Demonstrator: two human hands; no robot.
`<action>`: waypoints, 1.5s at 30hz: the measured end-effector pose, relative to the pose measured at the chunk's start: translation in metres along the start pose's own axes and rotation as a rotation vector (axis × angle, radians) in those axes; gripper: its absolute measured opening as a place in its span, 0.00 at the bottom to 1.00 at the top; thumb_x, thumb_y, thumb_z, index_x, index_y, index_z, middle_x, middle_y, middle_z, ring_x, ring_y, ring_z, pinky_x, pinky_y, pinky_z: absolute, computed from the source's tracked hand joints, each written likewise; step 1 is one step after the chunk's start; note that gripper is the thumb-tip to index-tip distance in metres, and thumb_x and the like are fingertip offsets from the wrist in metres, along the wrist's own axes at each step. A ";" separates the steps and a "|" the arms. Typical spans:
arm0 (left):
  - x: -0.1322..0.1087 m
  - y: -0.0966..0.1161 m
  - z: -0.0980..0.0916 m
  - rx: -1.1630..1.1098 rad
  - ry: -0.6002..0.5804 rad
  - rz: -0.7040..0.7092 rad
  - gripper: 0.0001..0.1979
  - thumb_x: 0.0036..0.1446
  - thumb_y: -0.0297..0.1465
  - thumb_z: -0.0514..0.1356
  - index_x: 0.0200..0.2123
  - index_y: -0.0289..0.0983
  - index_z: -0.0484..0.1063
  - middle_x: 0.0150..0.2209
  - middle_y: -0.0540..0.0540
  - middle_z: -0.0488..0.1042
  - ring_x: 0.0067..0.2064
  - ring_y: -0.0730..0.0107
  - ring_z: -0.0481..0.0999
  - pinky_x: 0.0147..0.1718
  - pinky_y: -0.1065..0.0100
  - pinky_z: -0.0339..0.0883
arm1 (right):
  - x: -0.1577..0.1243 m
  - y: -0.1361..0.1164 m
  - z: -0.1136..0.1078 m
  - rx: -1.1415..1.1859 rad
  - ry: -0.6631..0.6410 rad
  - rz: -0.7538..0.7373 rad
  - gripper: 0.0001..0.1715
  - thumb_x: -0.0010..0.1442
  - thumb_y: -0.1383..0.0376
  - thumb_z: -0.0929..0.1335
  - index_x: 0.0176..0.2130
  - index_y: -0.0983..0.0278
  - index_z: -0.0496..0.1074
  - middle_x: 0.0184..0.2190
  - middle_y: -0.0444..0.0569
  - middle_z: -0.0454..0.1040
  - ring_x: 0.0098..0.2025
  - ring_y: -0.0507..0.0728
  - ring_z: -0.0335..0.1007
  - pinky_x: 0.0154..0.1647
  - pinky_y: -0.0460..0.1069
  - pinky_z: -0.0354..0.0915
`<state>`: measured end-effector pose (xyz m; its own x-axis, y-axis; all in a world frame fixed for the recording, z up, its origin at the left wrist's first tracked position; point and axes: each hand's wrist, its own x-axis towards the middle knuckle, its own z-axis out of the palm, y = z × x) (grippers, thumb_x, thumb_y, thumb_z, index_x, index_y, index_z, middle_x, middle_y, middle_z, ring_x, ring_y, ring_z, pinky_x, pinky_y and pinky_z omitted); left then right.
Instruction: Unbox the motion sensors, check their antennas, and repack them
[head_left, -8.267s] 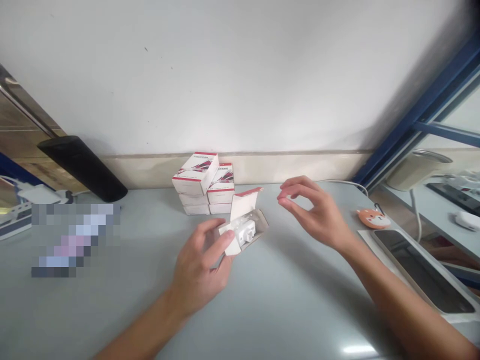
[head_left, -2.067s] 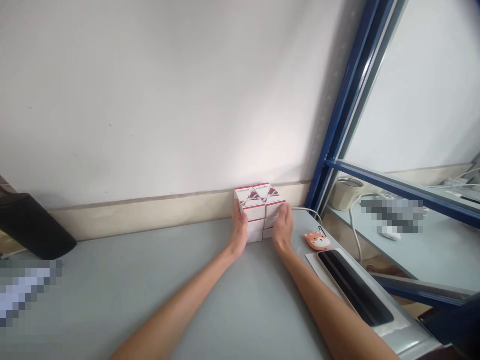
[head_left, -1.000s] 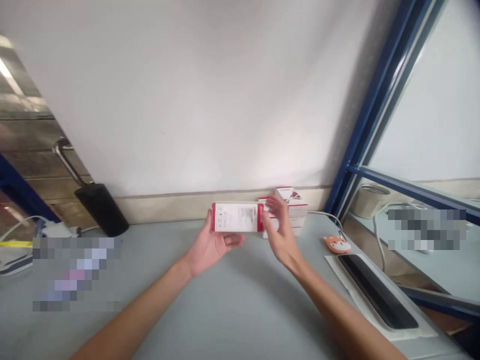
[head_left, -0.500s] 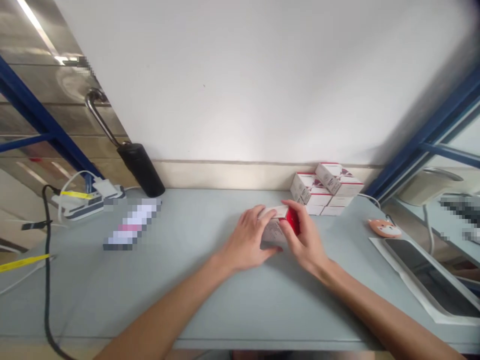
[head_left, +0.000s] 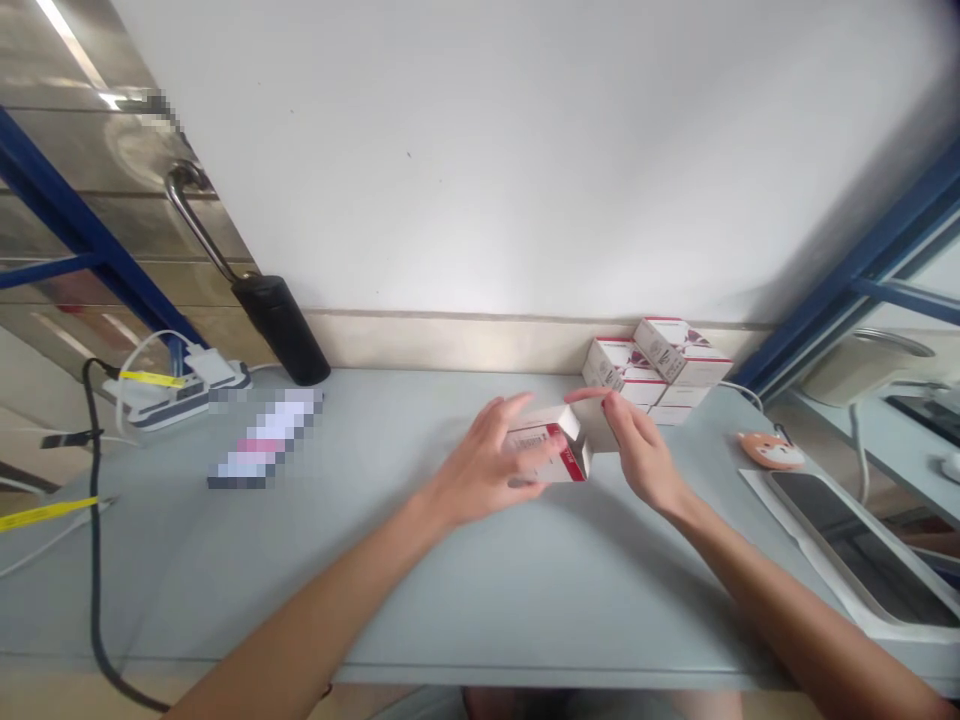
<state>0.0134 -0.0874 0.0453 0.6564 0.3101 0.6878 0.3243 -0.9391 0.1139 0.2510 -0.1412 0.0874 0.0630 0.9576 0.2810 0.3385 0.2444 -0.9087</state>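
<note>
A small white carton with red edging (head_left: 541, 422) is held just above the desk, its right end open. My left hand (head_left: 484, 465) is closed around the carton from the left, its fingers across the printed side. On the right, my right hand (head_left: 641, 455) grips the pale end flap (head_left: 599, 432), which stands folded outward from the carton. What lies inside the carton cannot be made out.
Several similar white cartons (head_left: 660, 368) are stacked against the wall. A dark-screened phone (head_left: 855, 545) and an orange animal-faced case (head_left: 772, 450) lie at right. A blurred-out device (head_left: 266, 440), power strip (head_left: 169, 405), cables and black cylinder (head_left: 281, 330) occupy the left.
The carton has turned so its open end faces right and its printed side shows. My right hand has moved slightly right, pulling the flap outward; its red end is now swung away.
</note>
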 end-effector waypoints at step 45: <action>0.000 -0.025 -0.006 0.343 -0.194 -0.034 0.33 0.64 0.19 0.59 0.68 0.51 0.66 0.71 0.42 0.67 0.69 0.52 0.70 0.64 0.48 0.67 | 0.023 0.022 0.032 -0.901 -0.181 -0.087 0.12 0.70 0.61 0.68 0.33 0.58 0.76 0.36 0.47 0.84 0.32 0.57 0.77 0.28 0.51 0.50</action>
<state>0.0015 -0.0652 0.0466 0.7472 0.3929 0.5361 0.5349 -0.8342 -0.1343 0.2299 -0.1086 0.0640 -0.1185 0.9693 0.2157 0.9429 0.1779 -0.2817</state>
